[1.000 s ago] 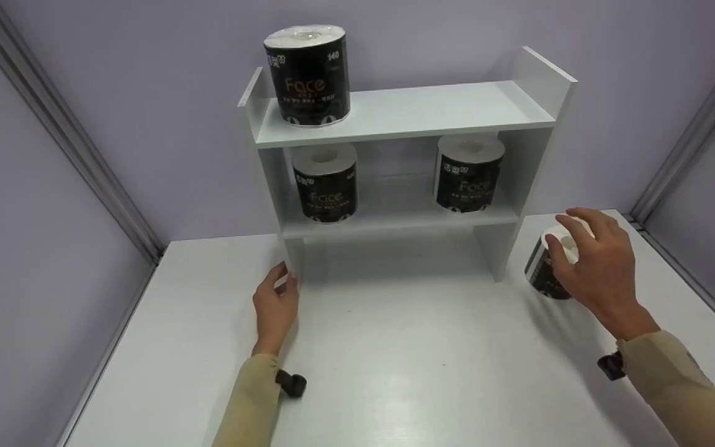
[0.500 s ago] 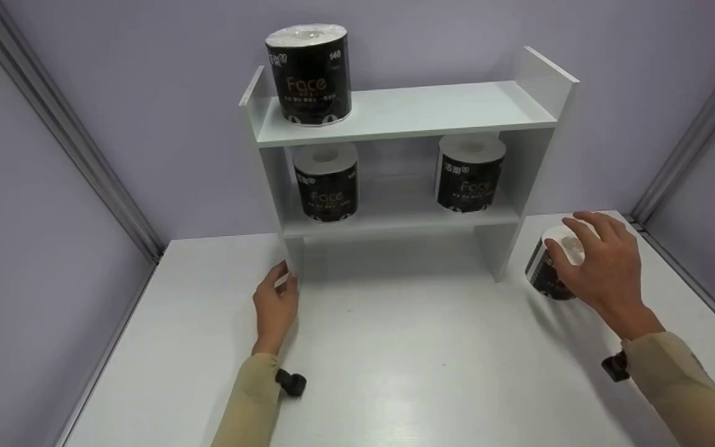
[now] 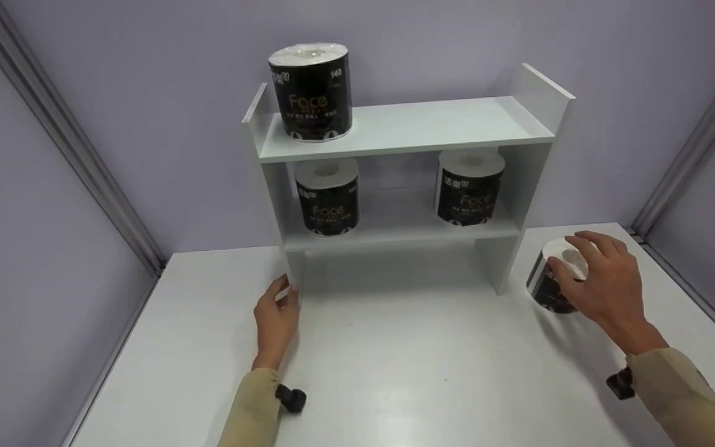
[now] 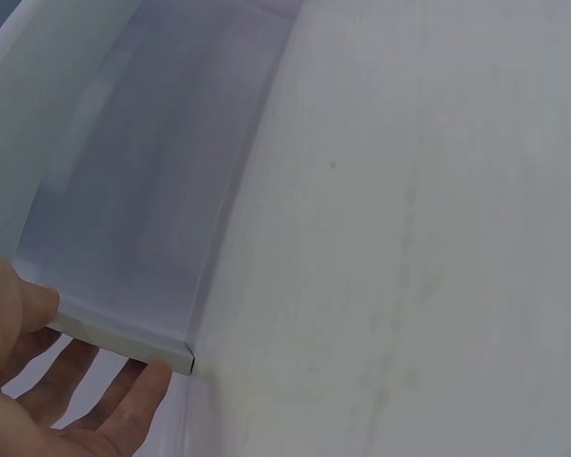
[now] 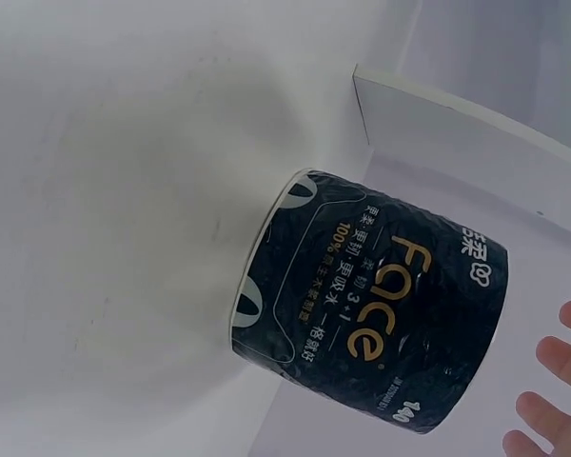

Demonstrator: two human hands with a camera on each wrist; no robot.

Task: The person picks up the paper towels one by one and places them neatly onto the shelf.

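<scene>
My left hand point(image 3: 277, 326) holds the front edge of the left side panel of a white two-tier shelf rack point(image 3: 395, 239). In the left wrist view, the thumb lies on one face of the panel point(image 4: 124, 338) and the fingers on the other. At the right, my right hand point(image 3: 606, 285) hovers by a toilet roll point(image 3: 547, 288) in a black "Face" wrapper, standing upright on the table. The right wrist view shows this roll point(image 5: 371, 305) apart from the spread right fingers point(image 5: 563, 367).
One matching roll point(image 3: 311, 102) stands at the left of the top shelf. On the middle shelf, another roll point(image 3: 329, 205) stands left and a third point(image 3: 470, 192) right. The white table point(image 3: 395, 372) meets walls at the back and sides.
The head view has tilted slightly up, so everything sits lower. My right hand has shifted slightly right, exposing more of the roll's top. My left hand keeps its place on the panel.
</scene>
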